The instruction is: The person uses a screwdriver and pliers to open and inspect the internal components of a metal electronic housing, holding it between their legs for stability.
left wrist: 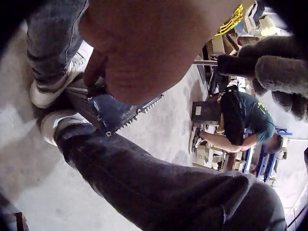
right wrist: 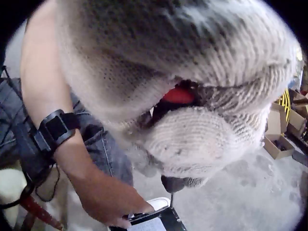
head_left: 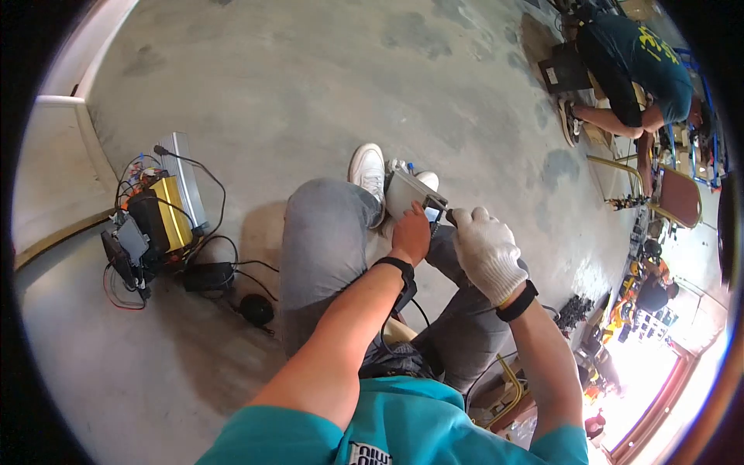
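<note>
A grey finned metal box (head_left: 404, 191) (left wrist: 114, 111) rests between the person's shoes and legs. The bare left hand (head_left: 412, 234) (left wrist: 144, 53) (right wrist: 107, 196) holds it near its dark end, which bears a pale label (right wrist: 147, 225). The right hand (head_left: 490, 254) (right wrist: 192, 130), in a white knitted glove, grips a screwdriver with a red and black handle (right wrist: 179, 95). Its thin shaft (right wrist: 172, 199) points down to the edge of the box's end, beside the left fingers. Whether the tip sits in a screw cannot be told.
Left on the floor stand a gold and black device (head_left: 169, 213), a silver finned housing (head_left: 184, 174), cables and a black adapter (head_left: 208, 276). Another person (head_left: 639, 74) bends over at the upper right, near a chair (head_left: 679, 195) and cluttered boxes.
</note>
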Demonstrator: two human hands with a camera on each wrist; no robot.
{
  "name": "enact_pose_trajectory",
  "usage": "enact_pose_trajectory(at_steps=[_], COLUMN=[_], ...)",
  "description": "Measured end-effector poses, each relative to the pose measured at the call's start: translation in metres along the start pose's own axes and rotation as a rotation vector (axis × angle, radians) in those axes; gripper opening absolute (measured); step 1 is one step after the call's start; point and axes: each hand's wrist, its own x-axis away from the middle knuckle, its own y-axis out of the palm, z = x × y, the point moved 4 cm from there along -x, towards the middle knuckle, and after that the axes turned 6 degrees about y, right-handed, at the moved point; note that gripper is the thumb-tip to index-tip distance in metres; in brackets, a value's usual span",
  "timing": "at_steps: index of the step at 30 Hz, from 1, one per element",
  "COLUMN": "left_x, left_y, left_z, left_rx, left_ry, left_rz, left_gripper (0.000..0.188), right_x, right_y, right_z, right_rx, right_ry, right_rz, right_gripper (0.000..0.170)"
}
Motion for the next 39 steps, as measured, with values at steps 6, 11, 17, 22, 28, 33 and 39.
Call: enact_pose_trajectory(at_steps=[6,11,17,22,28,33,39], left_x=[0.004,0.004,0.006,0.002,-0.002,-0.004,0.000], left_y=[-0.006,-0.006,-0.011,-0.004,0.006,0.003,-0.006], left_z=[0.005,0.005,0.005,0.003,0.003,0.004,0.001], left_rx=[0.046,0.068,0.053,0.096,-0.003,0.122,0.091], left_ry=[0.013,-0.006,-0.010,-0.004,-0.007,-0.011,-0.033], left_rz=[0.044,0.069,-0.007,0.040,0.109,0.087,0.102], left_gripper=[0.054,0.052,0.051,0.051,0.048,0.051,0.047], right_x=[-0.012,-0.015,-0.015,-0.009,-0.033,-0.033,-0.030], right_y=[-0.006,-0.017,0.001,-0.010,-0.010,-0.013,-0.011], right_z=[0.009,0.006,-0.017,-0.016,0.010,0.015,0.008], right_rx=[-0.297,-0.255,0.191,0.070,-0.268,-0.336,-0.354], right_ry=[0.067,0.047,-0.072,-0.082,-0.029,0.049,0.040], right_rz=[0.023,0.012,0.014,0.025,-0.032,-0.015,-0.020], right_gripper=[0.027,0.029,0.021,0.018,0.025,0.027,0.026])
